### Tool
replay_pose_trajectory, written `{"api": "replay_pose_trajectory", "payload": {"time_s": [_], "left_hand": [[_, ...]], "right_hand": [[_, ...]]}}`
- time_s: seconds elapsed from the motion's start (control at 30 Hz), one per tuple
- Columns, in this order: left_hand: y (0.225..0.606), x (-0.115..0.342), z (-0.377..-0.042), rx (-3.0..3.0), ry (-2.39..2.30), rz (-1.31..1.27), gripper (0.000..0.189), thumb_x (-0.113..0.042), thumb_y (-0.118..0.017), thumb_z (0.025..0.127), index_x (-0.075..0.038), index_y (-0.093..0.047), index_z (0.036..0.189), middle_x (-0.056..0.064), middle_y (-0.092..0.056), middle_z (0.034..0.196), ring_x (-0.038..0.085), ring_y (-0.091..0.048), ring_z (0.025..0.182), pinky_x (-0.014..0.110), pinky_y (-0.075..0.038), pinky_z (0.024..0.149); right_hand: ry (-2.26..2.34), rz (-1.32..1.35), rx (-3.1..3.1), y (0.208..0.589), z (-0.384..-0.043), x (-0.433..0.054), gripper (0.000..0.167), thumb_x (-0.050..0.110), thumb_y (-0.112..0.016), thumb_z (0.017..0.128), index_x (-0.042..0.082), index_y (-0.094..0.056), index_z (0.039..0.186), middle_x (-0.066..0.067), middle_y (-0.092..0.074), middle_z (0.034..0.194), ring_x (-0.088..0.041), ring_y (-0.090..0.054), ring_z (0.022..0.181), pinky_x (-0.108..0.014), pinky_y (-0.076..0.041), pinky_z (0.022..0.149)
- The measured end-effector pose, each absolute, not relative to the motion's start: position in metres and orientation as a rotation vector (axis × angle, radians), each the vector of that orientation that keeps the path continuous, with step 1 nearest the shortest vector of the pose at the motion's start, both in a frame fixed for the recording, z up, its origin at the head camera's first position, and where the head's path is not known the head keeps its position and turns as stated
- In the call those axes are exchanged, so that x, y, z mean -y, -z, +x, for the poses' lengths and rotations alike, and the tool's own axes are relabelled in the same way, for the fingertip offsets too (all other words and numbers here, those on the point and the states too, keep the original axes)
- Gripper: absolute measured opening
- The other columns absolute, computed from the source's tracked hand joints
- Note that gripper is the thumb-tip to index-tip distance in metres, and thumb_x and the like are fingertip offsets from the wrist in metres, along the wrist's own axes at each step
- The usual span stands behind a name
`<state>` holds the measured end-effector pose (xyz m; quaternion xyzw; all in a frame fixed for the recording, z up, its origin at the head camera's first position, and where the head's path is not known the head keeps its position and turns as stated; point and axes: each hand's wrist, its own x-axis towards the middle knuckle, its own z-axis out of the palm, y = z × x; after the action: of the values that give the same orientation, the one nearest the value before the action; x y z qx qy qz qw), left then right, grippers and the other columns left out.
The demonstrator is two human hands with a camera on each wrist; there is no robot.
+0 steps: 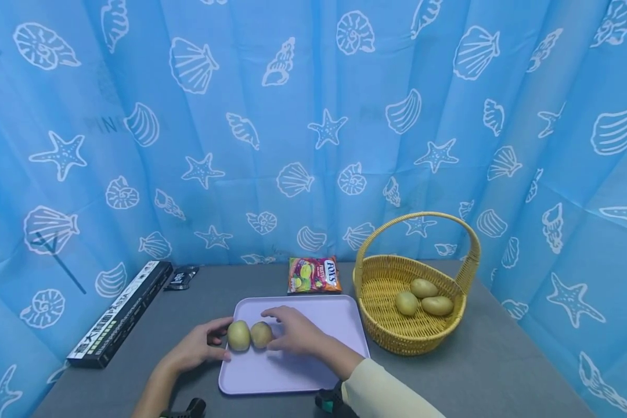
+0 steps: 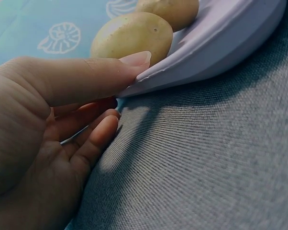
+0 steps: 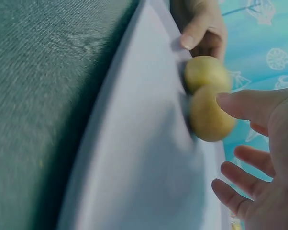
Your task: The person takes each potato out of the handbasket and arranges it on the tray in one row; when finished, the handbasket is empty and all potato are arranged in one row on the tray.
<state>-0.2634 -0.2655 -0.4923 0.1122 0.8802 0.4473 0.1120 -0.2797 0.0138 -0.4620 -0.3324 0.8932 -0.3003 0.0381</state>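
Note:
Two potatoes lie side by side on the left part of a lilac tray (image 1: 292, 377): a left potato (image 1: 238, 335) and a browner right potato (image 1: 262, 335). My left hand (image 1: 198, 346) is at the tray's left edge, its thumb by the rim and the left potato (image 2: 134, 38), its other fingers loosely bent outside the rim. Over the tray, my right hand (image 1: 295, 332) has its fingers spread beside the right potato (image 3: 211, 117). Its thumb overlaps that potato in the right wrist view; contact is unclear.
To the right of the tray stands a yellow wicker basket (image 1: 381, 337) with a tall handle, holding three potatoes (image 1: 438, 305). Behind the tray lies a Fox's candy bag (image 1: 313, 275). A long black-and-white box (image 1: 120, 316) and a small black packet (image 1: 182, 278) are at the left.

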Motion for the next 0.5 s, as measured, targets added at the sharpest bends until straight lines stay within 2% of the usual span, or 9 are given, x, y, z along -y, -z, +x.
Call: {"api": "replay_pose_trajectory", "payload": {"time_s": [0.27,0.5], "left_hand": [[0.494,0.268,-0.263,-2.564,-1.329,0.33,0.088,-0.03,-0.084,0.072,-0.001,-0.044,0.144,0.021,-0.053,0.134,0.03,-0.055,0.109,0.052,-0.046,0.093],[0.494,0.267,-0.264,-2.569,-1.32,0.321,0.088,-0.031,-0.085,0.071,-0.001,-0.044,0.143,0.02,-0.053,0.133,0.029,-0.055,0.108,0.051,-0.047,0.092]], "right_hand": [[1.033,-0.967,-2.718,0.434,-0.277,-0.043,0.048,0.021,-0.075,0.085,0.018,-0.059,0.131,0.003,-0.059,0.129,-0.02,-0.055,0.117,-0.037,-0.047,0.095],[1.108,-1.103,-2.692,0.402,-0.276,-0.074,0.039,0.018,-0.073,0.087,0.013,-0.063,0.124,0.001,-0.065,0.118,-0.023,-0.06,0.108,-0.041,-0.049,0.091]]}}
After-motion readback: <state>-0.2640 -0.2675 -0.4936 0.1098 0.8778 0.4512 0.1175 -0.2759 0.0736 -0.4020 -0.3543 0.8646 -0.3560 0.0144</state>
